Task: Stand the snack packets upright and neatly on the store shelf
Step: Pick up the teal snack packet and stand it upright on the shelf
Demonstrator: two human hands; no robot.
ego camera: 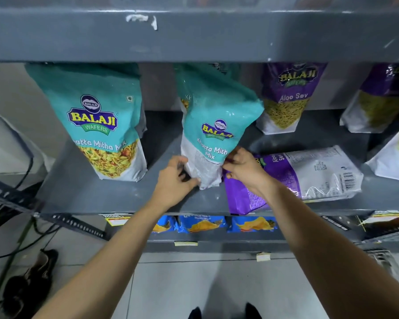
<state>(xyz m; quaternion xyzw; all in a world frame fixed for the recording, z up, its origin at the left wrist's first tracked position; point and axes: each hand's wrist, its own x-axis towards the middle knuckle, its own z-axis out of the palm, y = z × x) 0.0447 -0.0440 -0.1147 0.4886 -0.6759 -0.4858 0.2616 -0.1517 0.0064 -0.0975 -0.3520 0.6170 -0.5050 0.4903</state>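
**Both hands on a teal packet at the middle of the shelf**

The left hand (174, 178) and the right hand (241, 168) grip the lower end of a teal snack packet (213, 125) from either side. The left fingers (182, 165) are curled around its white lower left edge; the right fingers (229, 161) pinch its lower right edge. The packet's bottom rests on the grey shelf (83, 194), and its top leans to the right, with the upper part crumpled.

To the left, well apart, a second teal packet (101, 120) stands upright with its front facing out. Another teal packet stands right behind the held one, mostly hidden.

Just right of the hands, a purple packet (304, 178) lies flat on the shelf, back side up, with its barcode showing; the right wrist passes over its near corner. Behind it a purple packet (288, 97) stands upright against the back of the shelf. More purple packets (382, 102) stand at the far right, partly cut off.

Blue packets (203, 224) sit on the shelf below.
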